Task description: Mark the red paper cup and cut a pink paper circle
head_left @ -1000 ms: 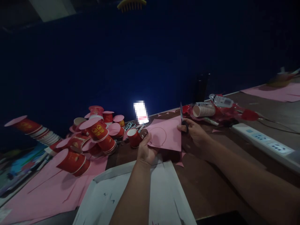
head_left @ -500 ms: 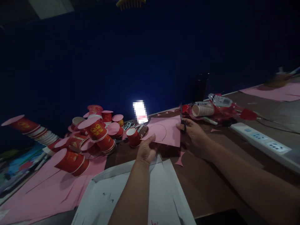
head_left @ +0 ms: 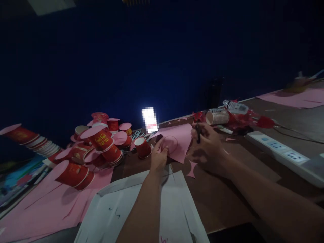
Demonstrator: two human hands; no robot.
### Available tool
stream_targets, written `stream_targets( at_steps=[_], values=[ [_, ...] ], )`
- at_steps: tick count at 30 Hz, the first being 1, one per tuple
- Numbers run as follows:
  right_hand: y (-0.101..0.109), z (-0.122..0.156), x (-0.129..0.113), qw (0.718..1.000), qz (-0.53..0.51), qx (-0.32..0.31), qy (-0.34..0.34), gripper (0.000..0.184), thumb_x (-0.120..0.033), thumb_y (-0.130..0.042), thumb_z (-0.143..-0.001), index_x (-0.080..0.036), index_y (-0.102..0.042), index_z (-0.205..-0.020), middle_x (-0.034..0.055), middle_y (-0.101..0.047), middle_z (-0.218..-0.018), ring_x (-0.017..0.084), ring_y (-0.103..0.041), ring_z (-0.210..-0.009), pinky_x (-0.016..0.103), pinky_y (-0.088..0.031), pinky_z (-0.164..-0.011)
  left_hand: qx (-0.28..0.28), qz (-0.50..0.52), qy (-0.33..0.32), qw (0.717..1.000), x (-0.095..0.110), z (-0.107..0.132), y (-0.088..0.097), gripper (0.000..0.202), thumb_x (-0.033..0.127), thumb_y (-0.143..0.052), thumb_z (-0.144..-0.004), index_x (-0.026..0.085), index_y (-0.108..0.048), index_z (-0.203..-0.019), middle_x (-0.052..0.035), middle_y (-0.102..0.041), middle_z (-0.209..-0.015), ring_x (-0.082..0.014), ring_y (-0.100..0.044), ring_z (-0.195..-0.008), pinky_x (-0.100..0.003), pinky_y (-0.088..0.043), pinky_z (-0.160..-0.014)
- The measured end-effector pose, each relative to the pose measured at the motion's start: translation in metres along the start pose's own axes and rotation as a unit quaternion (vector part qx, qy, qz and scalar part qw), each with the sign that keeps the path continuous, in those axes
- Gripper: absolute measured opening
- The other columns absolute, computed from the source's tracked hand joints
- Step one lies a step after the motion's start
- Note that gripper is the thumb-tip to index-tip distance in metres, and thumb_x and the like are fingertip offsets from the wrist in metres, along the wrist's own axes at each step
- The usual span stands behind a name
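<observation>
A sheet of pink paper (head_left: 181, 136) with a circle drawn on it is pinched at its near left edge by my left hand (head_left: 160, 153). To the right of the sheet, my right hand (head_left: 209, 143) is closed on dark scissors (head_left: 198, 132); their blades are hard to make out. A small pink offcut (head_left: 192, 169) lies on the brown table (head_left: 215, 202) below the sheet. Just left of my left hand stands a red paper cup (head_left: 143, 147) with a white inside.
Red cups topped with pink discs (head_left: 101, 141) crowd the left, some on pink sheets (head_left: 50, 209). A white box lid (head_left: 108, 209) lies under my left forearm. On the right are a power strip (head_left: 280, 152), stacked paper cups (head_left: 217, 117) and plastic wrapping. A lit phone (head_left: 150, 118) stands behind.
My right hand has turned, and the scissors with it. The paper has tilted, its right side now curving downward. My left hand has shifted its grip, fingers further up the sheet's left edge.
</observation>
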State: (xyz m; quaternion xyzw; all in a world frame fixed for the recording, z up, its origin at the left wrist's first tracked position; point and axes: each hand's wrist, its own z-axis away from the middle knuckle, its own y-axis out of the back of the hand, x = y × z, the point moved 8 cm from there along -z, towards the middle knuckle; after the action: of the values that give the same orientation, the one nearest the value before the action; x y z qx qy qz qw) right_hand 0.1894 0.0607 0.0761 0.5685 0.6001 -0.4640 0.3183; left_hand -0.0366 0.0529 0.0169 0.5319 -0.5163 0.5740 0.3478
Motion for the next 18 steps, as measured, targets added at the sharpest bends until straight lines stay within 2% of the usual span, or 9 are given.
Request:
stream_targets(
  at_steps=[2, 3, 5, 7, 10, 14, 16, 18],
  values=[
    [-0.026, 0.018, 0.01, 0.989, -0.003, -0.115, -0.092, 0.039, -0.034, -0.071, -0.072, -0.025, -0.058, -0.107, -0.0034, -0.058, -0.074, 0.008, -0.05, -0.053, 0.021, -0.041, -0.045, -0.008, -0.018, -0.014, 1.0, 0.003, 0.001, -0.001, 0.046, 0.015, -0.072, -0.065, 0.02, -0.067, -0.11, -0.0086, -0.065, -0.118, -0.0231, -0.056, -0.115, -0.034, -0.043, -0.098],
    [-0.034, 0.027, 0.012, 0.982, -0.009, -0.145, -0.123, 0.038, -0.036, -0.07, -0.073, -0.023, -0.059, -0.107, -0.0032, -0.058, -0.073, 0.008, -0.049, -0.05, 0.02, -0.039, -0.042, -0.009, -0.027, -0.016, 0.999, 0.003, 0.001, -0.002, 0.047, 0.016, -0.071, -0.065, 0.021, -0.066, -0.111, -0.0086, -0.065, -0.117, -0.0231, -0.057, -0.113, -0.035, -0.044, -0.097],
    [-0.048, 0.041, 0.015, 0.966, -0.024, -0.198, -0.167, 0.036, -0.034, -0.075, -0.068, -0.019, -0.061, -0.098, -0.0017, -0.059, -0.073, 0.008, -0.053, -0.055, 0.02, -0.042, -0.046, -0.007, -0.036, -0.005, 0.999, 0.001, 0.001, -0.003, 0.048, 0.016, -0.071, -0.064, 0.021, -0.066, -0.112, -0.0084, -0.066, -0.113, -0.0233, -0.06, -0.108, -0.035, -0.048, -0.092],
    [-0.057, 0.05, 0.018, 0.946, -0.058, -0.235, -0.216, 0.034, -0.037, -0.075, -0.07, -0.018, -0.06, -0.094, -0.0015, -0.059, -0.071, 0.008, -0.053, -0.053, 0.02, -0.043, -0.047, -0.006, -0.045, 0.011, 0.999, -0.002, 0.0, -0.004, 0.048, 0.015, -0.072, -0.061, 0.02, -0.067, -0.109, -0.0078, -0.069, -0.104, -0.0234, -0.063, -0.1, -0.035, -0.05, -0.086],
    [-0.061, 0.053, 0.022, 0.928, -0.083, -0.256, -0.258, 0.031, -0.041, -0.072, -0.075, -0.017, -0.06, -0.091, -0.0004, -0.061, -0.07, 0.008, -0.054, -0.053, 0.019, -0.043, -0.047, -0.001, -0.088, 0.054, 0.995, -0.007, -0.001, -0.003, 0.042, 0.013, -0.074, -0.056, 0.016, -0.07, -0.098, -0.0065, -0.071, -0.083, -0.0221, -0.066, -0.083, -0.032, -0.052, -0.075],
    [-0.06, 0.05, 0.025, 0.926, -0.092, -0.254, -0.262, 0.03, -0.041, -0.071, -0.075, -0.016, -0.062, -0.088, 0.0003, -0.062, -0.069, 0.009, -0.057, -0.057, 0.019, -0.044, -0.051, 0.052, -0.154, 0.129, 0.978, -0.019, -0.001, 0.011, 0.017, 0.024, -0.074, -0.06, 0.012, -0.066, -0.068, -0.006, -0.063, -0.058, -0.0188, -0.06, -0.057, -0.03, -0.049, -0.055],
    [-0.06, 0.05, 0.027, 0.923, -0.091, -0.262, -0.268, 0.03, -0.042, -0.069, -0.077, -0.016, -0.062, -0.089, 0.0004, -0.062, -0.067, 0.009, -0.056, -0.055, 0.018, -0.043, -0.049, 0.069, -0.122, 0.156, 0.978, -0.027, -0.001, 0.016, 0.019, 0.027, -0.072, -0.06, 0.012, -0.061, -0.057, -0.0034, -0.056, -0.05, -0.0165, -0.055, -0.047, -0.029, -0.045, -0.048],
    [-0.061, 0.051, 0.03, 0.92, -0.085, -0.269, -0.274, 0.029, -0.042, -0.068, -0.078, -0.015, -0.062, -0.089, 0.001, -0.062, -0.065, 0.009, -0.056, -0.054, 0.017, -0.041, -0.047, 0.08, -0.052, 0.167, 0.981, -0.033, -0.002, 0.016, 0.018, 0.023, -0.072, -0.058, 0.012, -0.058, -0.057, -0.0006, -0.053, -0.048, -0.015, -0.054, -0.044, -0.028, -0.044, -0.046]
  ],
)
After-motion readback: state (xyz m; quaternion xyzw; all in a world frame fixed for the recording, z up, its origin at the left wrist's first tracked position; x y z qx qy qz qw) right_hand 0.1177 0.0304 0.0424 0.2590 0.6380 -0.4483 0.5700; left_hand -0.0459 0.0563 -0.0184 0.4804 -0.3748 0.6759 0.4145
